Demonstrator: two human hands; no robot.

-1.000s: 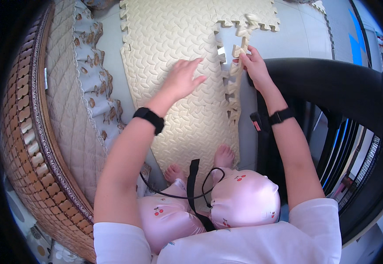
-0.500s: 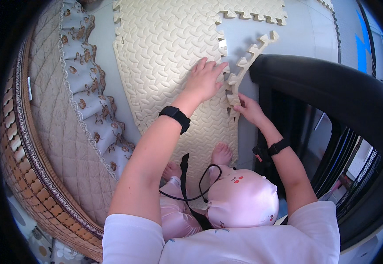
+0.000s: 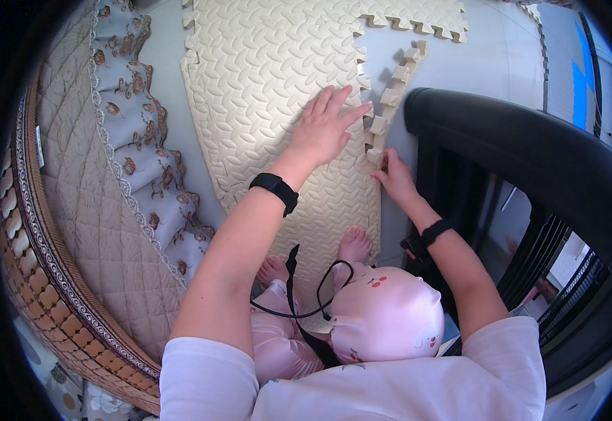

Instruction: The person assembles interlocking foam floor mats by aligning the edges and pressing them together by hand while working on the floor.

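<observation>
Cream foam puzzle mats (image 3: 264, 91) with a raised woven pattern cover the floor in front of me. My left hand (image 3: 322, 130) lies on the mat close to its toothed right edge, fingers spread. A narrow toothed foam edge strip (image 3: 393, 95) stands partly up along that edge, its far end apart from the mat. Its near end meets the mat beside my right hand (image 3: 396, 177), whose thumb and fingers pinch the strip there. Black bands circle both wrists.
A black curved frame (image 3: 516, 126) rises close on the right. Left lies a quilted bed cover (image 3: 74, 140) with a frilled skirt (image 3: 134, 105) and a wooden bead-edged border (image 3: 53, 281). Another mat piece (image 3: 425, 15) lies at the far right. A black cable (image 3: 299, 316) hangs by my legs.
The strip's far end has swung left and turned more upright. My right hand has shifted slightly, still at the near end. The left hand's fingers have spread wider on the mat.
</observation>
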